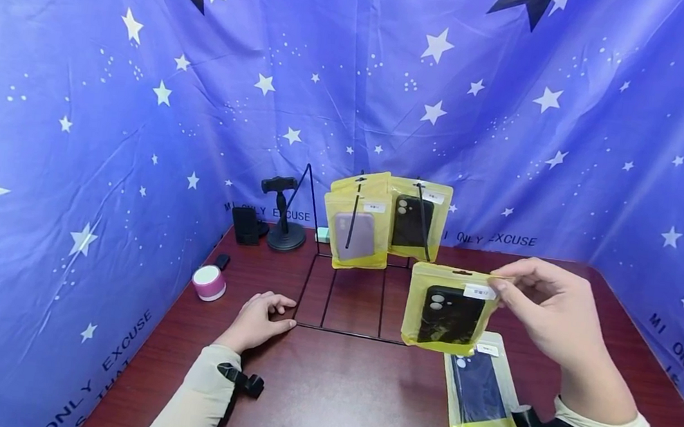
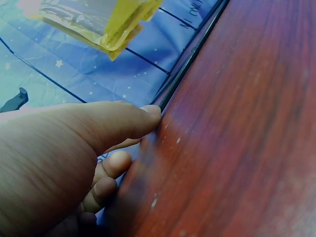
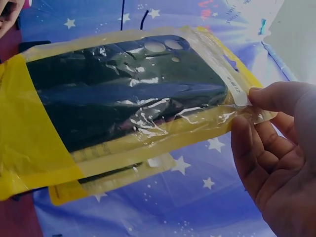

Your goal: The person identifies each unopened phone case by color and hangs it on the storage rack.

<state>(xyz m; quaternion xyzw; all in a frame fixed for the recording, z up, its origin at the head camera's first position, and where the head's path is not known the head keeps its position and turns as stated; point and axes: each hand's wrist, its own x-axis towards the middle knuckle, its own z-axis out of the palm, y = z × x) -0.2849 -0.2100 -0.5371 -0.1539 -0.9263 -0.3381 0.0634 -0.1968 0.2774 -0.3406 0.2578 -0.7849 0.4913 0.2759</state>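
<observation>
My right hand [image 1: 556, 316] pinches the top right corner of a yellow-edged clear pouch [image 1: 416, 305] between thumb and fingers. Inside it is a black phone case [image 1: 447, 315] with camera holes, and a white label sits near the hanging slot. The pouch is held up in front of a black wire rack [image 1: 332, 292]. At the rack's front left corner, my left hand [image 1: 257, 319] grips the base wire, thumb tip against the rod in the left wrist view. Two hooks of the rack carry pouches: a purple case [image 1: 361, 238] on the left, a black case [image 1: 406, 222] on the right.
Another pouch with a dark blue case [image 1: 480, 388] lies on the table [image 1: 323, 392] under the right forearm. Left of the rack stand a phone holder [image 1: 285, 235], a small black stand [image 1: 245, 224] and a pink-and-white round item [image 1: 209, 284]. A starry blue cloth [image 1: 343, 81] hangs behind.
</observation>
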